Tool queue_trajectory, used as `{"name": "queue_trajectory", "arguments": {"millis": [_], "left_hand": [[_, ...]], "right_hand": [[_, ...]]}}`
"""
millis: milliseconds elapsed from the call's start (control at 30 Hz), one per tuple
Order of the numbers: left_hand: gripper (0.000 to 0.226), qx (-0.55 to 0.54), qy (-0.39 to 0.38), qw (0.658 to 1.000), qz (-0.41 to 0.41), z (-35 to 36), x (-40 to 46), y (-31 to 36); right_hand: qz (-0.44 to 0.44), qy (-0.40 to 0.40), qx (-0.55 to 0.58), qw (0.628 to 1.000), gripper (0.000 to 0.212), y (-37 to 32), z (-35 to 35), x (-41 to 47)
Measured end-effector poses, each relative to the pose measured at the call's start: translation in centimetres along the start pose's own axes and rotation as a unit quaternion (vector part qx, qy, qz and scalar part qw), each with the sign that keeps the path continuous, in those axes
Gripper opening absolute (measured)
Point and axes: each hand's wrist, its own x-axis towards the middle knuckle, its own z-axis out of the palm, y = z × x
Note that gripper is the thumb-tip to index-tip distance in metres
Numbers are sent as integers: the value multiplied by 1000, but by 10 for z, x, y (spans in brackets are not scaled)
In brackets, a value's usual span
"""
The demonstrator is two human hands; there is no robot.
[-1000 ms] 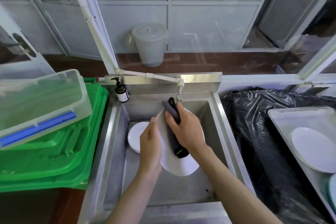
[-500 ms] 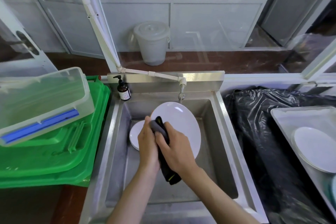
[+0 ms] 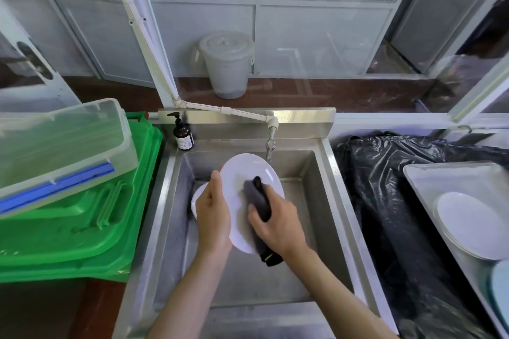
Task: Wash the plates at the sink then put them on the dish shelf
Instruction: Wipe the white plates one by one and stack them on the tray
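Reference landmark: the steel sink (image 3: 325, 201).

Over the sink basin, nearest the person, the left hand (image 3: 213, 217) grips the left edge of a white plate (image 3: 242, 173), thumb on the face, the other fingers hidden behind it. The plate is held tilted above the basin. The right hand (image 3: 278, 224) is curled round a dark cloth (image 3: 260, 201) and presses it against the plate's face; the cloth's lower end hangs below the hand.

A second white plate (image 3: 197, 201) lies in the sink under the held one, mostly covered by the left hand.

At the sink's back wall, the tap (image 3: 270, 143) hangs just above the held plate's upper rim. A pump bottle (image 3: 183, 136) stands on the sink's rear left corner.

Left of the sink: green lids (image 3: 82, 228) stacked, with a clear container (image 3: 63, 146) on top.

Right of the sink: a black bag (image 3: 385, 201), then a tray (image 3: 421, 181) holding an oval white plate (image 3: 465, 223).

Beyond the sink, behind glass, a lidded bucket (image 3: 227, 63) stands on the floor.
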Motion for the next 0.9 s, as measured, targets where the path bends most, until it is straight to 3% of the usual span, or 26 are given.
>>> {"name": "queue_trajectory", "arguments": {"millis": [67, 167, 333, 533, 600, 700, 767, 900], "left_hand": [[42, 13, -6, 1000, 4, 3, -4, -2], [42, 39, -12, 999, 24, 6, -14, 0], [55, 76, -17, 995, 66, 3, -18, 12], [49, 146, 7, 981, 124, 6, -20, 11], [39, 239, 6, 947, 213, 8, -26, 9], [45, 339, -11, 876, 341, 9, -33, 5], [60, 386, -36, 852, 353, 9, -34, 1], [71, 445, -84, 803, 388, 2, -32, -13]], "right_hand": [[-70, -18, 6, 997, 23, -16, 8, 1], [-73, 52, 5, 996, 24, -23, 11, 18], [94, 173, 70, 978, 23, -2, 10, 25], [215, 109, 230, 943, 7, -18, 21, 14], [292, 78, 339, 891, 14, -29, 17, 18], [376, 27, 551, 745, 53, -45, 2, 25], [362, -6, 564, 742, 62, -44, -7, 27], [381, 12, 524, 762, 34, -36, -15, 26]]}}
